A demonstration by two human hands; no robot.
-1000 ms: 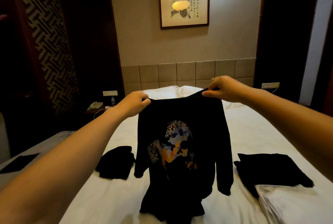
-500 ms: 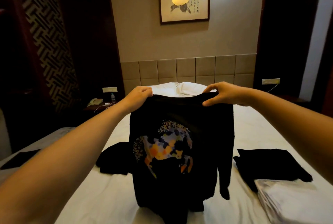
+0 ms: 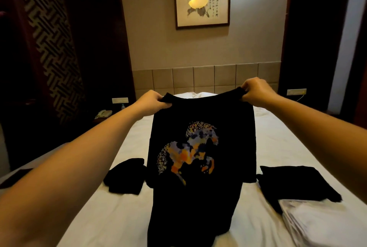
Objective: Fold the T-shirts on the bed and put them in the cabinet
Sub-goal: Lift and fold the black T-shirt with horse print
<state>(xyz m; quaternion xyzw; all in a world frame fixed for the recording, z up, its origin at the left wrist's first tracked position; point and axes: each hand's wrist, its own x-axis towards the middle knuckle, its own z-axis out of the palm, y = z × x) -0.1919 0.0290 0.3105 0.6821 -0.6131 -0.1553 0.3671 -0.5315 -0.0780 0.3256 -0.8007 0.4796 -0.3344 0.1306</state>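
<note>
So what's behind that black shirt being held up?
Behind the shirt lie the white bed and a pillow peeking above it. The bed directly behind is covered.

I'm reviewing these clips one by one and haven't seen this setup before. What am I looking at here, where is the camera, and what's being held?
There is no machine: a person wears a wide-angle camera on the head, looking forward and down, so the two bare arms reach in from below. The left hand and right hand each pinch a top corner of a black T-shirt with a colourful print, holding it up over a white bed. On the bed lie a black garment at left, a folded black garment at right and white folded cloth beside it.
</note>
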